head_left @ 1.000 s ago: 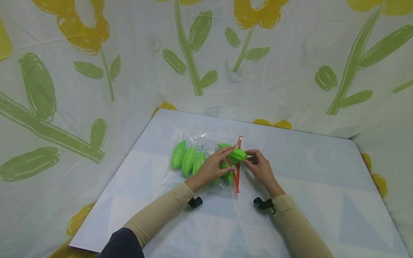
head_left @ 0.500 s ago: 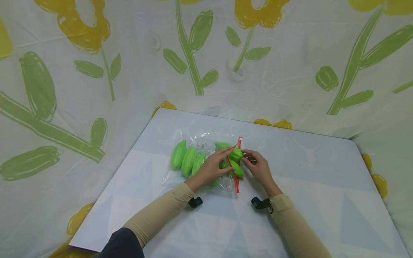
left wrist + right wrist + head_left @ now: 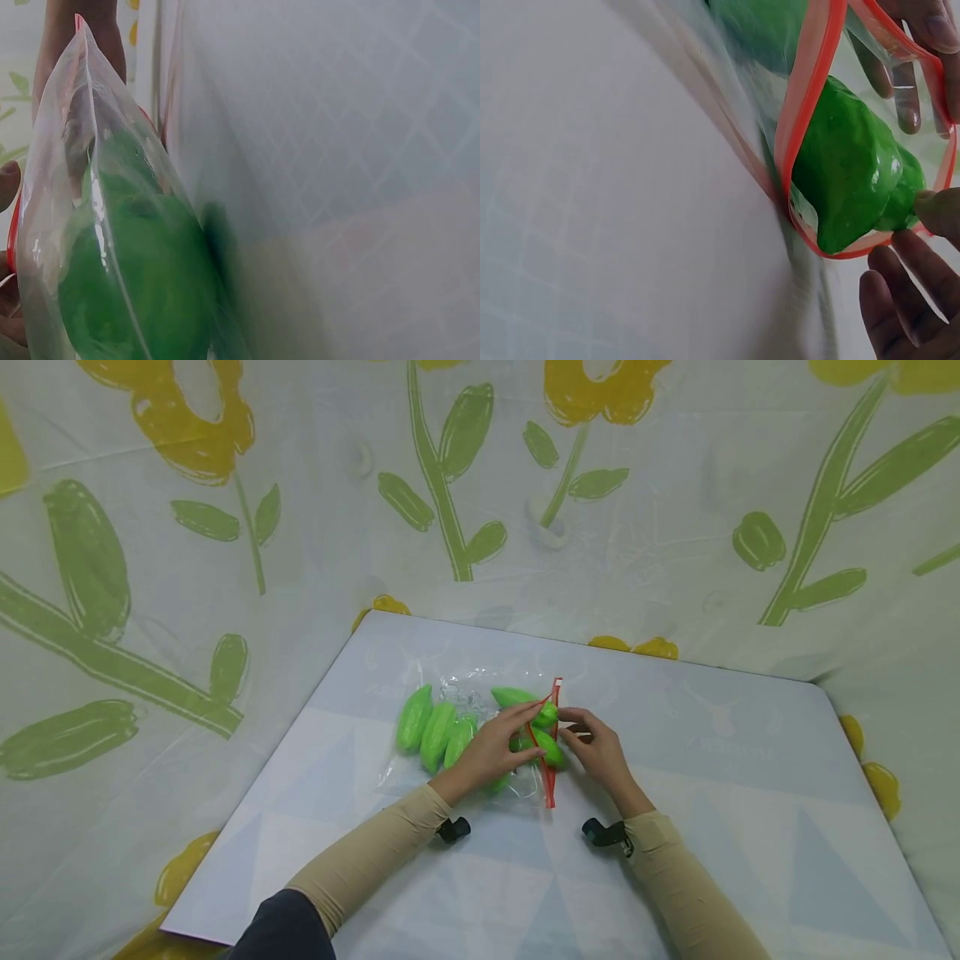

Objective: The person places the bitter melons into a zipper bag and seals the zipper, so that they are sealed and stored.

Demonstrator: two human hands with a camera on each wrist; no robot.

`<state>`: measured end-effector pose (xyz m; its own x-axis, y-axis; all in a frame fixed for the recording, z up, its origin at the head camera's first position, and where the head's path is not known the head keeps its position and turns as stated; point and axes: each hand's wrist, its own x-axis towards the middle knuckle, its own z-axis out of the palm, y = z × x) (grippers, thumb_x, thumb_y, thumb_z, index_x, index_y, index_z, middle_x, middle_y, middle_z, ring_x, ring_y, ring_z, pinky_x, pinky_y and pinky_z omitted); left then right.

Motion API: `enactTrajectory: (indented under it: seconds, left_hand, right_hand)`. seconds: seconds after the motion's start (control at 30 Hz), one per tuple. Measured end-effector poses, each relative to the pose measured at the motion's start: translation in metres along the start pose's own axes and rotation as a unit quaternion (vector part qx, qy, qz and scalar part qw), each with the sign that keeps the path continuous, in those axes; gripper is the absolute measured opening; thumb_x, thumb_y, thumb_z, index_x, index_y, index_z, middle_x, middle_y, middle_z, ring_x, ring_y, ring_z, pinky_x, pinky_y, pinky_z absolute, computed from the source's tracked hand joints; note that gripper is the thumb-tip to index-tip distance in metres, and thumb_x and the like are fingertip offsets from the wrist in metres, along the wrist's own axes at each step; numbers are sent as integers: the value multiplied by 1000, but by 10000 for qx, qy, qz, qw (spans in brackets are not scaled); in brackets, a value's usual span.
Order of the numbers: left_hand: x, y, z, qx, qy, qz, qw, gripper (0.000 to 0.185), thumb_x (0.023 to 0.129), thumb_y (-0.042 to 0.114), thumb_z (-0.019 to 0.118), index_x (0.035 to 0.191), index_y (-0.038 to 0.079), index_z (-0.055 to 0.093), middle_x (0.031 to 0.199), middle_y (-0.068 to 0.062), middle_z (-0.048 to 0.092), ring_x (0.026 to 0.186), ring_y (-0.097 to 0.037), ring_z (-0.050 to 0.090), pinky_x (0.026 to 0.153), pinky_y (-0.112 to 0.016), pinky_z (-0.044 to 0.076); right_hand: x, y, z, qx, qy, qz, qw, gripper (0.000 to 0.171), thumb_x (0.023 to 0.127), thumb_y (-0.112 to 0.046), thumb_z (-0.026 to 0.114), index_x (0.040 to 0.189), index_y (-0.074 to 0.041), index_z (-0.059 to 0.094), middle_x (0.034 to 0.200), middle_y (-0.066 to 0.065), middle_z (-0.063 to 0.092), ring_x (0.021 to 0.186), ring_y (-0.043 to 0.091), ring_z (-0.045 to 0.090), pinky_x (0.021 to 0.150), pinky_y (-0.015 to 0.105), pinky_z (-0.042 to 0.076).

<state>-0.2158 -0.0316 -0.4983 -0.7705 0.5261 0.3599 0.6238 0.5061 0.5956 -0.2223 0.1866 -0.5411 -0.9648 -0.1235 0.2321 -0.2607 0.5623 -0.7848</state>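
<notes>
A clear zip bag (image 3: 468,677) with a red zip edge lies on the table, several green ribbed star fruits (image 3: 414,720) inside it. My left hand (image 3: 491,747) holds the bag's mouth apart, fingers on the upper edge. At the mouth, my right hand (image 3: 600,750) pinches the end of a star fruit (image 3: 547,716) that is partly inside. Another star fruit (image 3: 549,749) pokes out just below it. In the right wrist view, the thumb of the right hand (image 3: 911,292) touches a green fruit's end (image 3: 904,191), framed by the red zip edge (image 3: 804,97).
The pale table (image 3: 712,827) has a triangle pattern and stretches to the right of the bag. A flower-printed curtain (image 3: 645,552) hangs behind and at the sides. A small black camera sits at each wrist, such as the right one (image 3: 603,832).
My right hand has moved slightly left, pushing the pinched star fruit further into the bag. Another star fruit has come out past the zip edge. The left hand stays in place.
</notes>
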Motion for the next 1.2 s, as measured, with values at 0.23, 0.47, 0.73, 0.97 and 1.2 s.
enactTrajectory:
  seconds: [0.23, 0.47, 0.73, 0.97, 1.2]
  left_hand:
    - [0, -1, 0, 69, 2, -3, 10000, 71, 83, 40, 67, 144, 17, 37, 145, 5, 37, 129, -14, 39, 98, -35, 43]
    - [1, -1, 0, 35, 63, 68, 10000, 71, 83, 38, 69, 142, 14, 39, 145, 5, 38, 129, -13, 39, 99, -34, 42]
    - [1, -1, 1, 12, 41, 28, 10000, 71, 83, 38, 69, 143, 15, 39, 145, 2, 39, 129, -14, 40, 98, -34, 42]
    - [0, 0, 0, 6, 27, 9, 10000, 71, 83, 35, 69, 143, 16, 38, 145, 2, 38, 128, -15, 40, 97, -34, 43]
    - [1, -1, 0, 38, 80, 68, 9999, 72, 82, 34, 71, 143, 17, 37, 144, 2, 39, 126, -13, 42, 95, -33, 44]
  right_hand:
    - [-2, -16, -5, 220, -258, 127, 9993, 33, 91, -29, 60, 123, -24, 60, 124, -1, 58, 99, 20, 60, 84, 43, 51]
    - [0, -19, -3, 195, -448, 55, 9988, 35, 92, -29, 58, 127, -24, 57, 127, -3, 55, 102, 20, 58, 84, 43, 51]
    - [-1, -18, -1, 116, -642, 110, 9978, 36, 93, -28, 57, 129, -27, 55, 129, -1, 54, 104, 21, 58, 86, 43, 50]
    - [-6, -18, -4, 181, -677, 196, 9973, 40, 93, -30, 57, 133, -29, 50, 132, 1, 52, 104, 25, 59, 84, 47, 51]
    - [-9, -14, -8, 272, -661, 314, 9969, 44, 91, -29, 60, 131, -20, 45, 118, 6, 59, 101, 23, 59, 85, 43, 50]
